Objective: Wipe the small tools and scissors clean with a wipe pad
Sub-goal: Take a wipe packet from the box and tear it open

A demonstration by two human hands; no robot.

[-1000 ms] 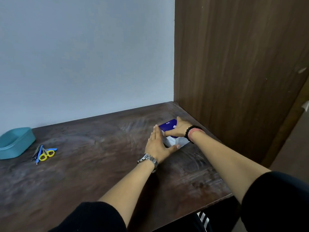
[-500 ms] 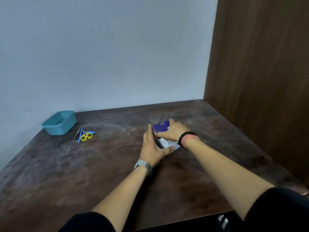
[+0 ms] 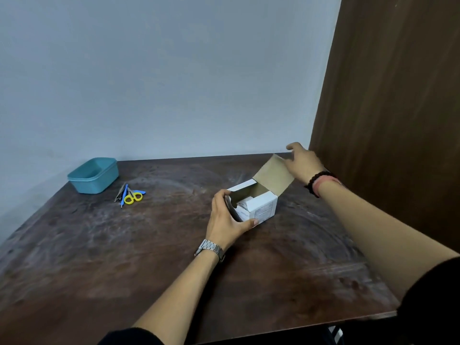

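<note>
A small white cardboard box (image 3: 263, 207) stands in the middle of the dark wooden table (image 3: 124, 257), its lid flap raised to the back right and white packets showing inside. My left hand (image 3: 227, 217) grips the box's left side, thumb along the front bottom edge. My right hand (image 3: 302, 161) holds the top of the raised flap. Far to the left lie yellow-handled scissors (image 3: 133, 196) with blue tips and a few slim small tools (image 3: 122, 192) beside them.
A teal plastic tub (image 3: 93, 174) sits at the table's back left corner, against the pale wall. A tall brown wooden panel (image 3: 388, 120) closes off the right side. The table's front edge runs near my body.
The box's blue lid was down under my right hand; now the flap is lifted open to the back right. My left hand shifted from lying flat beside the box to gripping it.
</note>
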